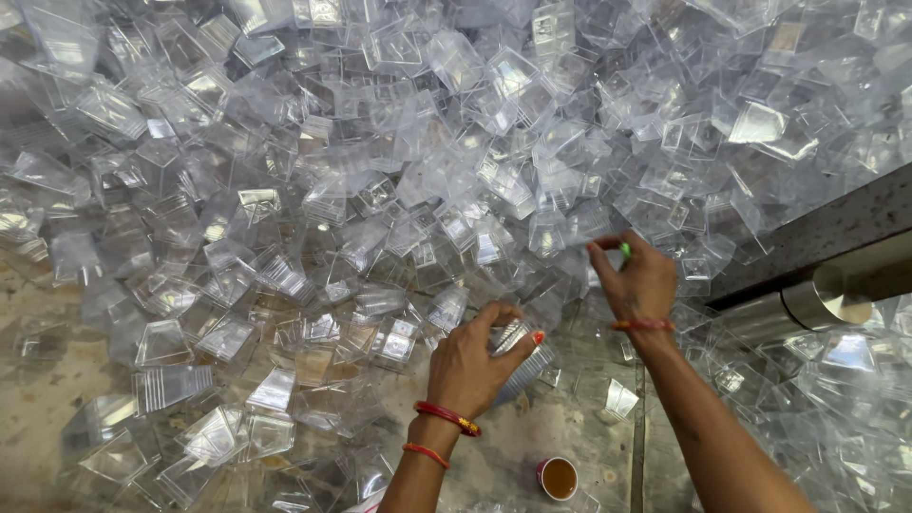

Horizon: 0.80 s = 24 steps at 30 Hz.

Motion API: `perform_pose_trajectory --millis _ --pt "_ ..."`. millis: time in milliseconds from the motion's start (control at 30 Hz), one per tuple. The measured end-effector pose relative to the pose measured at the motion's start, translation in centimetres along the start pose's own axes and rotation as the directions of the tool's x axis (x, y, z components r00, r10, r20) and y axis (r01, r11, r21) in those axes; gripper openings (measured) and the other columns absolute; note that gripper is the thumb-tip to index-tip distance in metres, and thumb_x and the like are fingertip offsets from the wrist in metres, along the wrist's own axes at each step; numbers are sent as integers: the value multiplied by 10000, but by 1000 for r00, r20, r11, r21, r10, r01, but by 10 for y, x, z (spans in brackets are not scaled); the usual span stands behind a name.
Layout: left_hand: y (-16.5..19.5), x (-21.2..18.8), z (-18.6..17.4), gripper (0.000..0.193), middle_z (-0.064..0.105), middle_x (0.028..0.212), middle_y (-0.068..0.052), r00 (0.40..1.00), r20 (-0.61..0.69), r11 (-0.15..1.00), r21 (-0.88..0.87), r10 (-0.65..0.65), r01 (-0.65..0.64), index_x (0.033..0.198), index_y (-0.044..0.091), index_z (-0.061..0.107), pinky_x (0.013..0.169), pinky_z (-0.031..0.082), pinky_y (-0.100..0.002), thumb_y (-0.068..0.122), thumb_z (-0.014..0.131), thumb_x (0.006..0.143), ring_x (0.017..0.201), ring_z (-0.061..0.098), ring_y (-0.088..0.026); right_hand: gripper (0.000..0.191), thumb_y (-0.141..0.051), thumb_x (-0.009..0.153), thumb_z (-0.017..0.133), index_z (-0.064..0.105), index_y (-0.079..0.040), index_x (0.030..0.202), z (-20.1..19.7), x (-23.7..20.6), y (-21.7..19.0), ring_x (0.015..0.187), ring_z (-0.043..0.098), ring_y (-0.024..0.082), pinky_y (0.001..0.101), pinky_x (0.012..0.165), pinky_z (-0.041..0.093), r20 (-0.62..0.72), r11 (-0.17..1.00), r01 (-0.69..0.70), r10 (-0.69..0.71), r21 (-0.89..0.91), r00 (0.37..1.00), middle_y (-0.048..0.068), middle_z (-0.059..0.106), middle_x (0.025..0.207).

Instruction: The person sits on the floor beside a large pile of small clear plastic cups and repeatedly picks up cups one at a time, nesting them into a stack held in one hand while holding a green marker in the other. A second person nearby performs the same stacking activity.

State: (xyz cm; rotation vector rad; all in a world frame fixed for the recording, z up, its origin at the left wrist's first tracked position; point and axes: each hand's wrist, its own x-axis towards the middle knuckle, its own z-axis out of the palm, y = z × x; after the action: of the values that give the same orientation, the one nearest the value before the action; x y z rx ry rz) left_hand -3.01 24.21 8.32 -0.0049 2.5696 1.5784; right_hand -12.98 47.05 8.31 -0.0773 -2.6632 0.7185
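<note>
A huge heap of clear square plastic cups (408,171) covers the floor. My left hand (472,366), with red bangles at the wrist, grips a nested stack of clear cups (522,366) that lies slanted toward the lower right. My right hand (638,280), with a red thread at the wrist, reaches into the edge of the heap. Its fingertips pinch at a single clear cup (597,249), which is hard to make out against the pile.
A small cup of brown drink (558,478) stands on the stone floor (38,418) near my left forearm. A metal rail with a round end cap (825,299) runs along a dark ledge (826,228) at the right. Another short stack of cups (171,387) lies at the left.
</note>
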Motion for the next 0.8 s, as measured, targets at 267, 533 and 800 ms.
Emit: perform_pose_trajectory --millis 267,533,800 --pt "-1 -1 6 480 749 1155 -53 1000 -10 999 48 -12 13 1160 172 657 868 549 -424 512 714 827 1054 718 -278 455 -368 815 828 709 -38 1105 1 5 4 825 723 348 426 654 535 -99 938 339 -344 -72 934 127 761 1004" --pt "-5 1 8 490 758 1137 -35 998 20 998 41 -57 57 1164 188 657 857 550 -421 520 714 807 1022 722 -285 248 -283 909 776 762 -94 1069 -2 -9 14 702 709 260 364 645 524 16 992 -79 78 97 997 65 796 986" --pt "-3 -3 9 618 759 1135 -26 999 50 1000 26 -8 6 1366 280 597 867 545 -421 520 716 809 1001 718 -279 250 -207 1017 630 767 -31 1129 2 -55 31 587 526 49 222 524 407 595 723 -326 -145 609 790 27 630 743"
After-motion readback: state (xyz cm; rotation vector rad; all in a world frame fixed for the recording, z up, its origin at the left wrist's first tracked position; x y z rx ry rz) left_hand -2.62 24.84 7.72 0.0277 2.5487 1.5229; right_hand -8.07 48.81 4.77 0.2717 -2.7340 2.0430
